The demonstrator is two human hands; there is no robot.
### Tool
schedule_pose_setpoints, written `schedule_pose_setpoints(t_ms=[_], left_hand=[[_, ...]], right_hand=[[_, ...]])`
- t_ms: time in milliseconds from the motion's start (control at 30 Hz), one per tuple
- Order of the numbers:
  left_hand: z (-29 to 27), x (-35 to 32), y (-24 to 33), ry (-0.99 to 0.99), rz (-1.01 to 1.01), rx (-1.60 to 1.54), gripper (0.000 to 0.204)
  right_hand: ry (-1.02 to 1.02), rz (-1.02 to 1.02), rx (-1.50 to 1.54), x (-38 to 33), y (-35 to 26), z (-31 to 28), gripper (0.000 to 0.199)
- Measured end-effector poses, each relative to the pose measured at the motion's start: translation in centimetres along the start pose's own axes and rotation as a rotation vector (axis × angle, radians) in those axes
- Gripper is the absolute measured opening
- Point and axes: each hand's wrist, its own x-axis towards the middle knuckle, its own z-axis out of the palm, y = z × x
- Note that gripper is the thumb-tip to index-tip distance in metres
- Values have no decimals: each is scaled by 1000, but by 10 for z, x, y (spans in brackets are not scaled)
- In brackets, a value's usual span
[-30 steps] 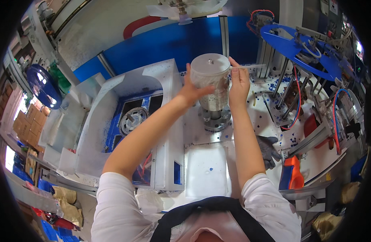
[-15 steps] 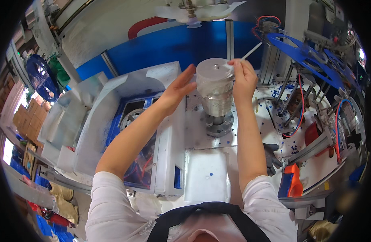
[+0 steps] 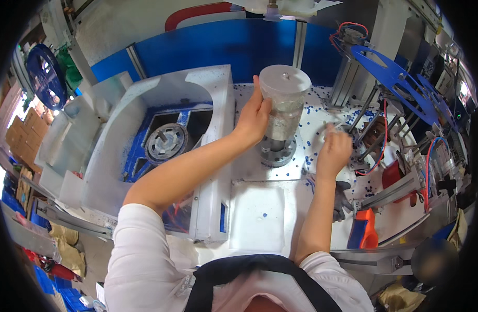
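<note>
Nearest you, a white sheet (image 3: pixel 257 223) is lying on the bench with a small blue bit on it, and an orange-and-blue tool (image 3: pixel 368 229) and a dark glove (image 3: pixel 343 200) are lying off to the right. Your hands are working apart: your right hand (image 3: pixel 334 148) is hanging in the air with curled, blurred fingers, so I cannot tell whether it is gripping anything. Your left hand (image 3: pixel 255 119) is bracing, open-palmed, against the left side of the pale-topped cylinder (image 3: pixel 286 117), which is standing on a round metal base (image 3: pixel 278 156). You would probably do well to be pressing evenly there, without tipping it, and minding its loose-looking wrap. What the cylinder is containing is hidden. To its left, the open white box (image 3: pixel 223 104) is holding a round metal hub (image 3: pixel 166 143) amid blue residue.
</note>
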Motion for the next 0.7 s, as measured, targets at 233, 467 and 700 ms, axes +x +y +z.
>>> schedule_pose_setpoints(t_ms=[233, 467, 700], left_hand=[[15, 3, 3, 110, -23, 306, 81], [35, 12, 5, 203, -68, 119, 101], [-18, 17, 6, -227, -274, 297, 110]], right_hand=[[-264, 127, 400, 1, -12, -2, 54], [1, 324, 1092, 69, -78, 63, 60], [-131, 435, 1164, 53, -64, 52, 70]])
